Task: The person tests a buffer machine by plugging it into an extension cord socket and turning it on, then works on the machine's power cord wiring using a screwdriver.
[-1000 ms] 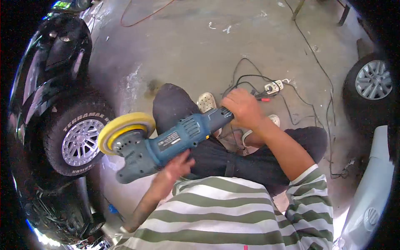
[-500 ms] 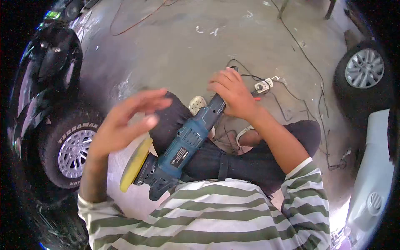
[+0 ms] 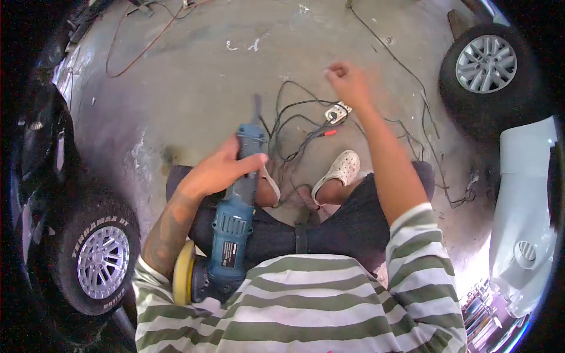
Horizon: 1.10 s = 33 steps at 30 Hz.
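Note:
A blue car polisher (image 3: 231, 226) rests upright over my left thigh, its yellow foam pad (image 3: 184, 272) down by my left forearm and its cord end pointing away from me. My left hand (image 3: 222, 167) is wrapped around the polisher's dark grip, thumb across the top. My right hand (image 3: 351, 82) is off the tool, held out above the floor near a white power socket (image 3: 338, 112). Its fingers are curled in, slightly blurred, and no object shows in them.
Black cables (image 3: 294, 126) loop on the floor before my pale clogs (image 3: 342, 170). On the left stands a dark vehicle with a Terramax tyre (image 3: 130, 235). To the right are a loose wheel (image 3: 450, 79) and a light-coloured bumper (image 3: 521, 194). A red hose (image 3: 126, 67) lies ahead.
My left hand has come from the air onto the polisher's grip. My right hand has let go of it and moved away to the right. The polisher has swung more upright.

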Motion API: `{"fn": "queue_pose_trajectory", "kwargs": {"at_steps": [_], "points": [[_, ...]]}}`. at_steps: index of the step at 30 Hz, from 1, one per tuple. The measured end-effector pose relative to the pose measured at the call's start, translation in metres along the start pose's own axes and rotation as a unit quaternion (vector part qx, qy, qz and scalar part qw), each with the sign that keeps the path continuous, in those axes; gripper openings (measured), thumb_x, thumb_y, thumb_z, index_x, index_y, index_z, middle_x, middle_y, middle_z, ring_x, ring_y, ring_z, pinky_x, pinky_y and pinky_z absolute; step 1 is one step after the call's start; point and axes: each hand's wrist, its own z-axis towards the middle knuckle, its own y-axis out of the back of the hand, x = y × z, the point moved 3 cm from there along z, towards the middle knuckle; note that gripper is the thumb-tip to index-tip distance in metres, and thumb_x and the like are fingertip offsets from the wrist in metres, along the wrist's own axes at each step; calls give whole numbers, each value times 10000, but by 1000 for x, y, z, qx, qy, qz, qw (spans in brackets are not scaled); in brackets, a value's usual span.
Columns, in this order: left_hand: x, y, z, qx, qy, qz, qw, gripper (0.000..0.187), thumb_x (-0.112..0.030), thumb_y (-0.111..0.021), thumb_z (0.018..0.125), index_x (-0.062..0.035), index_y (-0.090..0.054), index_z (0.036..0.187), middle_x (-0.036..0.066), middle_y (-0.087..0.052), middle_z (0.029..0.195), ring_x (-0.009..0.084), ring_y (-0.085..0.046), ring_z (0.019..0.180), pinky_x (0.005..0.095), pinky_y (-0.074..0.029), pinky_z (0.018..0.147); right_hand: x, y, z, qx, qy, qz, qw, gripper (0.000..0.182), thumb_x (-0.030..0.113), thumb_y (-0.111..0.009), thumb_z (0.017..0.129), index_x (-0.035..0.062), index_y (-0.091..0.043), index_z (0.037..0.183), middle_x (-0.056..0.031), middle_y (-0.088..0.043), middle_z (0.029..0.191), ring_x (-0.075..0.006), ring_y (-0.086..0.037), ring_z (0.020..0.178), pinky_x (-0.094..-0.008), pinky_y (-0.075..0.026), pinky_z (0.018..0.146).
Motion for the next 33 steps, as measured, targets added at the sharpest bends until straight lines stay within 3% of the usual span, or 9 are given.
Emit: {"fn": "queue_pose_trajectory", "kwargs": {"at_steps": [3, 5, 6, 8, 14, 19, 21, 27, 33], "points": [[23, 22, -6, -124, 49, 22, 991, 640, -353, -743, 828, 36, -468, 1255, 74, -629, 848, 128, -589, 823, 290, -481, 754, -71, -88, 4, 148, 30, -155, 976, 325, 286, -685, 797, 35, -702, 1002, -197, -699, 949, -356, -677, 892, -427, -538, 780], [13, 21, -12, -169, 17, -34, 985, 894, -307, -757, 819, 32, -236, 1461, 88, -604, 797, 140, -576, 763, 295, -482, 707, -100, -125, -3, 260, -1, -255, 931, 298, 246, -668, 802, 21, -707, 993, -209, -690, 991, -362, -670, 932, -452, -535, 816], [18, 23, -14, -172, 25, -39, 984, 894, -307, -757, 819, 32, -236, 1461, 88, -604, 797, 140, -576, 763, 295, -482, 707, -124, -149, -11, 248, 12, -266, 931, 228, 181, -643, 774, 16, -696, 922, -215, -686, 947, -363, -669, 910, -443, -530, 812], [23, 31, -14, -157, -6, 42, 987, 974, -229, -703, 882, -92, -2, 1545, 145, -647, 910, 176, -623, 817, 318, -513, 722, -179, -195, -19, 246, 67, -312, 915, 170, 116, -625, 740, 7, -676, 860, -225, -675, 908, -371, -663, 900, -444, -525, 817], [28, 40, -10, -161, 5, 7, 987, 998, -221, -688, 891, -85, 56, 1543, 129, -666, 901, 153, -615, 856, 295, -493, 776, -204, -225, -51, 265, 70, -361, 891, 246, 121, -647, 741, 35, -637, 971, -204, -649, 990, -381, -635, 958, -476, -531, 820], [24, 41, 0, -170, -9, 85, 982, 982, -295, -670, 908, -59, 47, 1536, 176, -680, 920, 239, -642, 784, 358, -493, 746, -236, -242, -46, 251, 46, -360, 897, 208, 171, -643, 780, 34, -653, 937, -206, -657, 972, -377, -647, 942, -482, -528, 820], [27, 36, 3, -164, -32, 114, 979, 996, -396, -675, 888, 54, -31, 1500, 201, -654, 785, 338, -641, 688, 398, -491, 632, -249, -254, -50, 263, 21, -358, 896, 207, 182, -648, 782, 35, -659, 928, -209, -658, 972, -376, -651, 941, -482, -527, 820], [34, 40, 9, -150, -39, 135, 979, 978, -459, -631, 902, 60, -54, 1497, 206, -624, 712, 346, -613, 639, 398, -477, 614, -216, -241, -39, 302, 71, -384, 870, 210, 208, -650, 796, 32, -661, 910, -206, -671, 942, -382, -661, 890, -481, -523, 808], [25, 34, 12, -95, -63, 66, 991, 900, -417, -610, 924, -23, -72, 1528, 183, -641, 814, 259, -610, 663, 362, -468, 612, -137, -198, -2, 201, 48, -267, 941, 373, 361, -582, 848, -1, -663, 889, -242, -662, 924, -419, -643, 886, -488, -510, 821]]}}
